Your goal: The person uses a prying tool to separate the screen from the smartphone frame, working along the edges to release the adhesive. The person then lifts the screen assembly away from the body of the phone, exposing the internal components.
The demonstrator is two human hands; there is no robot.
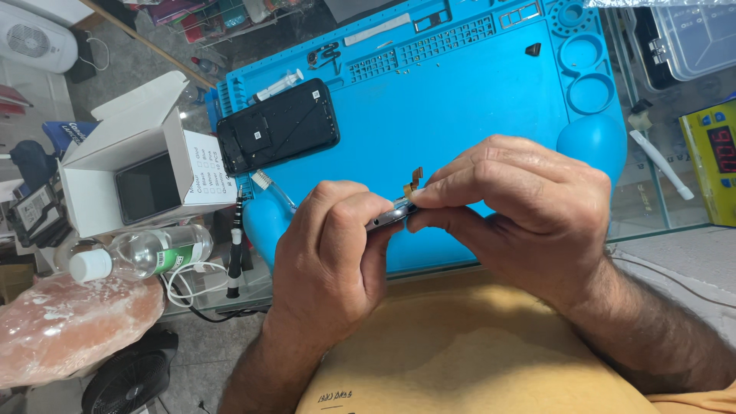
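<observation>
- Two bare hands meet over the near edge of a blue silicone repair mat [475,100], both pinching the same small phone part [389,215], a thin dark-and-silver piece seen edge-on.
- Left hand [330,253] is curled tight, thumb and fingers closed on the part's left end.
- Right hand [521,207] grips the part's right end with thumb and forefinger pressed together; the other fingers fold over it.
- One short orange flex ribbon [415,179] sticks up from the part just above the right fingertips.
- Further back on the mat lies a black phone housing [277,126], inner side up, with a syringe [276,86] just beyond it.
- Beside the housing, a toothbrush [270,186] rests with its bristled head near the left hand's knuckles.
- Left of the mat stands an open white cardboard box [130,138] holding a dark phone screen [148,186].
- Below the box a clear plastic bottle [142,253] with a white cap lies on its side, touching a pink salt block [69,326].
- A slim screwdriver [235,249] and a white cable [192,280] lie between bottle and mat.
- Right of the mat sit a white stylus-like tool [661,165] and a yellow device [714,157] with a red display.
</observation>
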